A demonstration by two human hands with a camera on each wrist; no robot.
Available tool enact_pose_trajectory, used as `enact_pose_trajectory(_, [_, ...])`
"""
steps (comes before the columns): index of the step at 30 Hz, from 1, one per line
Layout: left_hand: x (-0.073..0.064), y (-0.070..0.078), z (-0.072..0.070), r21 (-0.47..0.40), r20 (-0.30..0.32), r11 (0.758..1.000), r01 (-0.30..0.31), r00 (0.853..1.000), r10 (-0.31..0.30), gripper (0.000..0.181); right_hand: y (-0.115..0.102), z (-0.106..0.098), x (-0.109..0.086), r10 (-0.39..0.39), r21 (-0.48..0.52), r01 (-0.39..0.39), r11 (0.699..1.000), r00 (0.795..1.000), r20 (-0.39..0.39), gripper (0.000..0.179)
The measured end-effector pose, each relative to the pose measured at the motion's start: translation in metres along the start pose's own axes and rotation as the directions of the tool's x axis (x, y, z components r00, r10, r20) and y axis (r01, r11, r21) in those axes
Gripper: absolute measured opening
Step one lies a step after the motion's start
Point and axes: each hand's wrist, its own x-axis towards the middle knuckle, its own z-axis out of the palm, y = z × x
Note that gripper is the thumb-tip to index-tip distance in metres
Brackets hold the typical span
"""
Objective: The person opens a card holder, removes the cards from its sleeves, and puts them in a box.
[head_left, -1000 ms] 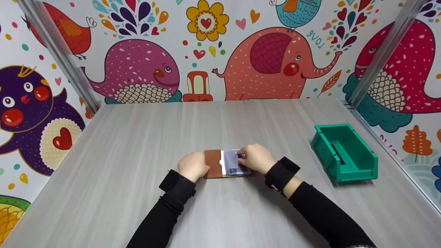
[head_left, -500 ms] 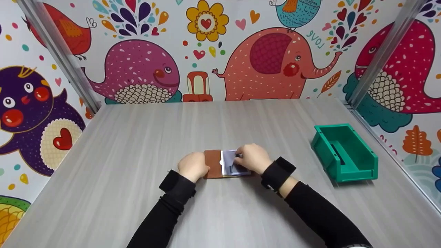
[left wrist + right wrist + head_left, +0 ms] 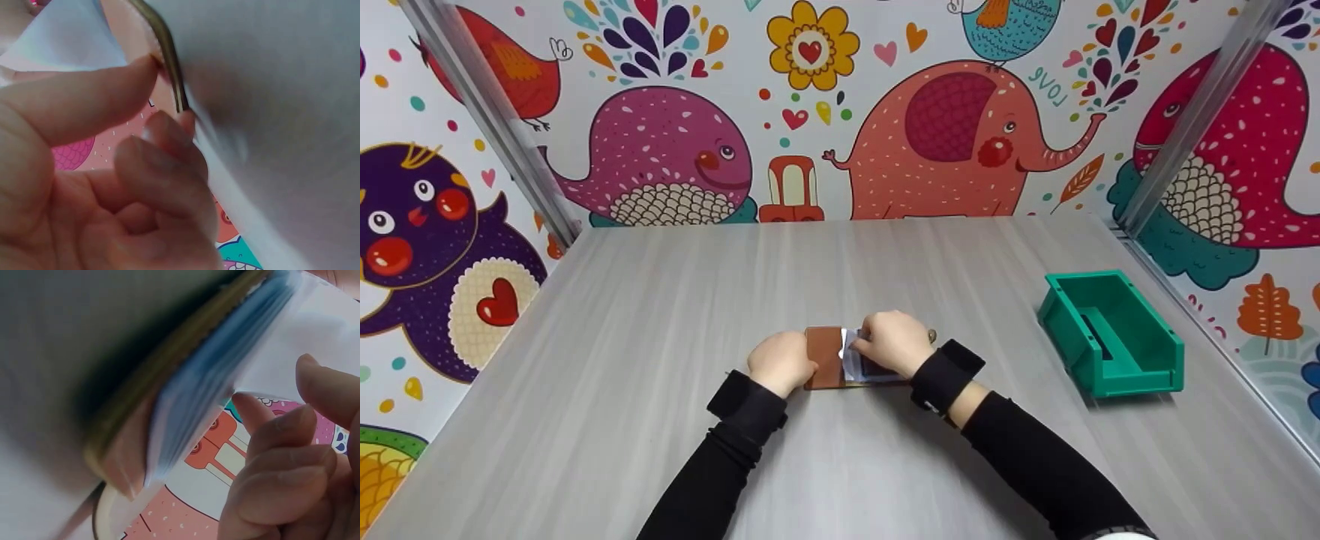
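Note:
A brown card holder (image 3: 825, 358) lies spread on the table, its cover on the left and a stack of clear plastic sleeves (image 3: 219, 382) on the right. My left hand (image 3: 781, 362) pinches the outer edge of the brown cover (image 3: 169, 56) between thumb and fingers. Over the sleeves, my right hand (image 3: 896, 341) pinches one clear sleeve page (image 3: 281, 365), lifted near the fold. The right hand hides much of the stack in the head view. A small round snap (image 3: 932, 335) shows just beyond that hand.
A green plastic bin (image 3: 1132, 337) stands on the right of the grey wood-look table (image 3: 660, 300). Printed cartoon walls (image 3: 810, 150) and metal posts (image 3: 491, 120) bound the back and sides.
My right hand has moved left across the card holder, drawing the clear page toward the fold. The snap has come into sight. My left hand keeps its hold on the cover.

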Motion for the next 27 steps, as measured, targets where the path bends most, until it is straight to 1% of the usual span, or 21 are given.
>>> enact_pose_trajectory(3, [-0.001,0.001,0.000,0.001,0.002,1.000,-0.004,1.000,0.004,0.017,-0.001,0.001,0.000,-0.012,-0.004,0.012,1.000,1.000,-0.009,0.029])
enact_pose_trajectory(9, [0.000,0.001,-0.001,-0.003,0.008,1.000,-0.003,1.000,0.003,0.017,-0.004,0.003,0.000,-0.005,-0.006,0.005,1.000,1.000,0.006,0.043])
enact_pose_trajectory(14, [0.000,0.001,-0.001,-0.005,0.014,1.000,-0.002,1.000,0.002,0.017,-0.008,0.005,0.001,0.000,-0.031,0.001,1.000,1.000,0.019,0.042])
enact_pose_trajectory(18, [0.000,0.000,-0.002,-0.011,0.012,1.000,-0.011,1.000,0.011,0.017,-0.012,0.007,0.002,-0.011,-0.051,0.013,0.999,0.999,0.033,0.041])
enact_pose_trajectory(22, [-0.001,-0.003,-0.002,-0.030,0.001,0.999,-0.034,0.999,0.034,0.016,-0.016,0.009,0.001,-0.028,-0.072,0.031,0.997,0.999,0.044,0.046])
enact_pose_trajectory(27, [0.000,-0.006,-0.002,-0.044,-0.019,0.996,-0.079,0.997,0.078,0.016,-0.018,0.010,0.001,-0.027,-0.103,0.032,0.994,0.998,0.050,0.050])
